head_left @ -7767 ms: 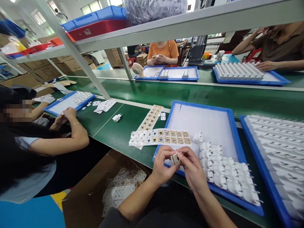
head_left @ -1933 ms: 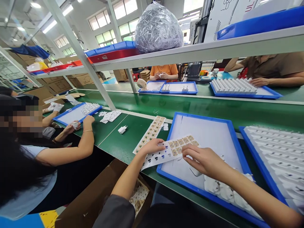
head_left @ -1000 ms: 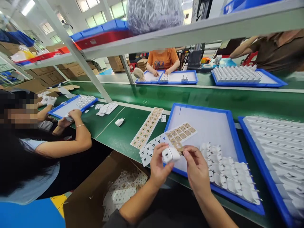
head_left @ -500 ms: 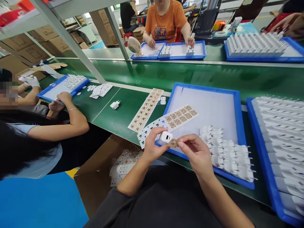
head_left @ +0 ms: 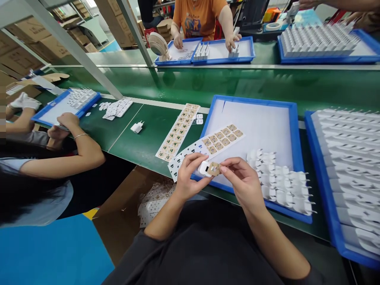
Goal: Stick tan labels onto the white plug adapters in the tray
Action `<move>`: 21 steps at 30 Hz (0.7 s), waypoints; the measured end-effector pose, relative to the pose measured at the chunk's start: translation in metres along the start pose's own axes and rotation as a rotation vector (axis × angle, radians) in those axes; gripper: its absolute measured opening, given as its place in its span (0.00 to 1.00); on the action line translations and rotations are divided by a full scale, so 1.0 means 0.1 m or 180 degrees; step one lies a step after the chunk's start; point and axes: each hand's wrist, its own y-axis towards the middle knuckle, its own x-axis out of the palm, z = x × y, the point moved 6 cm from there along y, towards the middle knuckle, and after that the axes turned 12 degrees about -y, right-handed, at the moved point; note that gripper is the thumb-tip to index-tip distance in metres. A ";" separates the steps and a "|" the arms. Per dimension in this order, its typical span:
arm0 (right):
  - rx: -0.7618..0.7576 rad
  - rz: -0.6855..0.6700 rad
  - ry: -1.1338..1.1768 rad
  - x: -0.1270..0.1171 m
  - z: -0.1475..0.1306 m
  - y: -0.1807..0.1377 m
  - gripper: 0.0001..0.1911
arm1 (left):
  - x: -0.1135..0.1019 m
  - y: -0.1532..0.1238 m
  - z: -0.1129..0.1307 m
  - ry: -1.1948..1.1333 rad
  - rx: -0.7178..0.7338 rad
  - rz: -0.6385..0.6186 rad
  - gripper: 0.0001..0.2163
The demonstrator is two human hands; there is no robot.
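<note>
My left hand [head_left: 189, 177] is closed around a white USB charger [head_left: 203, 168], its port face turned up and to the right. Between the thumb and fingertips of my right hand [head_left: 244, 180] is a small tan sticker [head_left: 213, 169], which overlaps the right part of the charger's face. Whether it is stuck down I cannot tell. Just beyond my hands, a sticker sheet [head_left: 223, 138] with tan stickers at one end lies partly over the blue-rimmed tray [head_left: 252, 103]. Several white chargers [head_left: 285, 186] stand in rows in that tray's near right corner.
Another sticker sheet [head_left: 178, 132] lies left of the tray, and a lone charger [head_left: 137, 127] farther left. A full tray [head_left: 322, 190] stands at right. A co-worker's arm [head_left: 71, 158] is at left; another person [head_left: 202, 19] sits opposite. Below the table edge is a cardboard box [head_left: 118, 221].
The tan sticker has moved from below the charger's edge up against its port face. The charger has turned slightly in my left hand. The whole view has shifted a little.
</note>
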 end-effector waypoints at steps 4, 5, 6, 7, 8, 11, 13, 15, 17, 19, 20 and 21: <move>0.0098 -0.0163 0.0317 0.01 0.01 -0.01 0.05 | 0.06 -0.05 -0.15 -0.1085 -0.0445 -0.0328 0.31; 0.0142 -0.0260 0.0445 0.02 0.01 -0.01 0.06 | 0.08 -0.06 -0.18 -0.1438 -0.0572 -0.0385 0.34; 0.0182 -0.0361 0.0580 0.04 0.01 -0.01 0.07 | 0.10 -0.07 -0.21 -0.1753 -0.0716 -0.0383 0.36; 0.0218 -0.0459 0.0705 0.06 0.00 -0.01 0.07 | 0.12 -0.09 -0.23 -0.2007 -0.0867 -0.0337 0.36; 0.0245 -0.0539 0.0802 0.08 0.00 -0.02 0.08 | 0.14 -0.10 -0.25 -0.2199 -0.1011 -0.0265 0.35; 0.0291 -0.0690 0.0861 0.13 0.01 -0.04 0.08 | 0.18 -0.14 -0.26 -0.2408 -0.1310 -0.0133 0.22; 0.0280 -0.0728 0.0824 0.16 0.02 -0.06 0.08 | 0.19 -0.15 -0.25 -0.2280 -0.1298 -0.0107 0.21; 0.0236 -0.0803 0.0784 0.20 0.02 -0.08 0.06 | 0.17 -0.14 -0.23 -0.1988 -0.1065 -0.0057 0.25; 0.0172 -0.0916 0.0713 0.23 0.00 -0.11 0.05 | 0.12 -0.14 -0.23 -0.1671 -0.0875 0.0022 0.26; 0.0100 -0.0939 0.0579 0.22 -0.04 -0.13 0.04 | 0.07 -0.15 -0.26 -0.1428 -0.0874 0.0119 0.24; 0.0051 -0.0880 0.0483 0.19 -0.07 -0.12 0.04 | 0.05 -0.15 -0.27 -0.1330 -0.0888 0.0143 0.24; -0.0005 -0.0779 0.0373 0.16 -0.10 -0.12 0.03 | 0.03 -0.16 -0.26 -0.1251 -0.0869 0.0131 0.24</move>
